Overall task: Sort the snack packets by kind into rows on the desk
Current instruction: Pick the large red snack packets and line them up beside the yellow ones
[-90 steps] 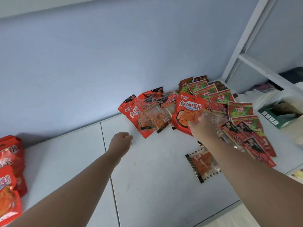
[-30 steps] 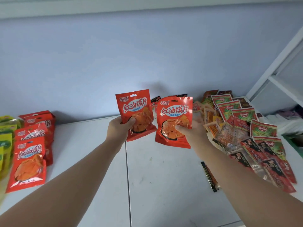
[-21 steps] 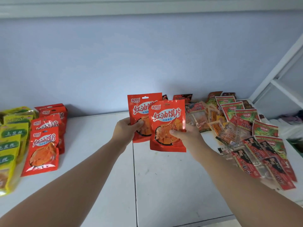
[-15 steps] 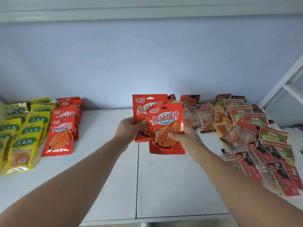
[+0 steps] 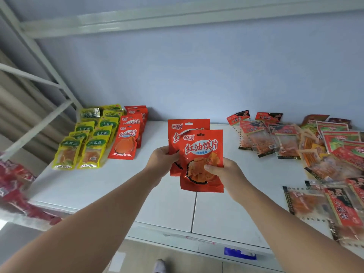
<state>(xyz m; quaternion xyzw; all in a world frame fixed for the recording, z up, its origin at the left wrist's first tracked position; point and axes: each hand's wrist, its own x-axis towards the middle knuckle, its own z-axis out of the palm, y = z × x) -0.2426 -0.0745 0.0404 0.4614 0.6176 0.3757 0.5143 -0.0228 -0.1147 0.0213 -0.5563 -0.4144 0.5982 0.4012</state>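
Along the left of the white table [image 5: 94, 186], two rows of yellow packets [image 5: 84, 142] lie sorted. Just beside them a row of red packets [image 5: 127, 138] runs back toward the wall.

Above the middle of the table, the left hand [image 5: 160, 164] grips the rear red packet [image 5: 188, 126], its fingers [image 5: 171, 153] curled round the packet's left edge. The right hand [image 5: 224, 174] pinches the front red packet [image 5: 201, 152], thumb on its face and the other fingers hidden behind. The two packets overlap in the air and touch nothing below.

Both carry the same print as the red row, so the step in hand looks like bringing a matched pair to it. The next move probably calls for a swing leftward, then laying each packet flat at the row's near end without nudging the yellow ones. The mixed heap [image 5: 307, 146] on the right suggests much sorting remains.

A seam runs down the middle of the table. A white metal frame [image 5: 45, 62] stands at the left. The pale blue wall [image 5: 197, 75] is behind, with a rail across its top. Blurred red packaging [image 5: 13, 180] shows at the far left edge; I cannot tell what it rests on.
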